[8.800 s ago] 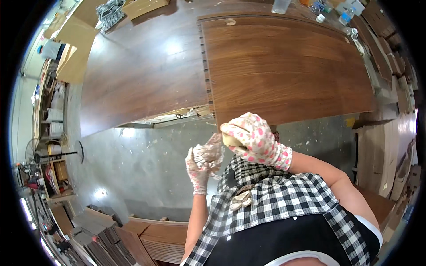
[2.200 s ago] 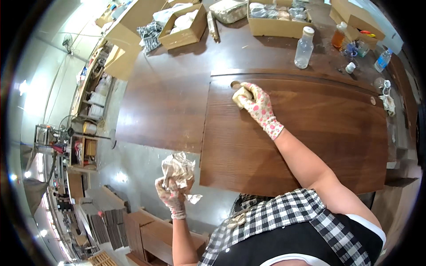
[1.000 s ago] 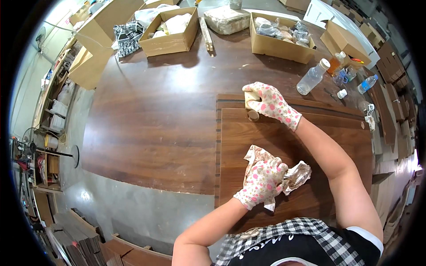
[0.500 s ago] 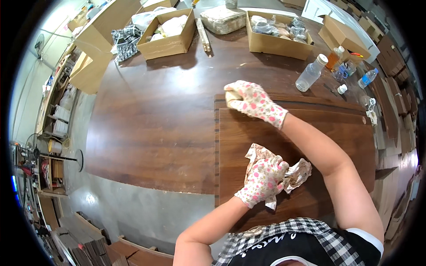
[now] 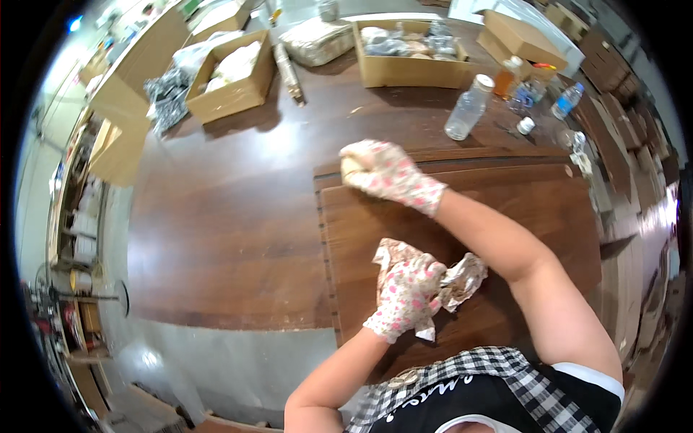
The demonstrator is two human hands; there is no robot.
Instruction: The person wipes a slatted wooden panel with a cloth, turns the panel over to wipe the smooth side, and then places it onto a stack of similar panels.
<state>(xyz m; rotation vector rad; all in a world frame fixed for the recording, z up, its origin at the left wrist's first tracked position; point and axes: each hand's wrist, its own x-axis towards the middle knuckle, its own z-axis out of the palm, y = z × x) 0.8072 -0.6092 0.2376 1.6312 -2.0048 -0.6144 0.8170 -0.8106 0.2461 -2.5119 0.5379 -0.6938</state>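
My left hand, in a white glove with pink flower print, is closed on a crumpled brownish-white cloth. The cloth bunches out on both sides of the fist, just above a brown wood-grain board. My right hand, in a matching glove, is curled at the board's far left corner. A small beige wad shows at its fingers; its kind is unclear. My right forearm reaches across the board.
The board lies on a larger brown table. Along the far side stand a box with white bundles, a wrapped block and a box of bagged pieces. Bottles stand at far right. Grey floor shows at near left.
The whole view has shifted and tilted, so the table's things appear farther left. My right hand has slid slightly rightward along the board's far edge. My left hand keeps hold of the cloth.
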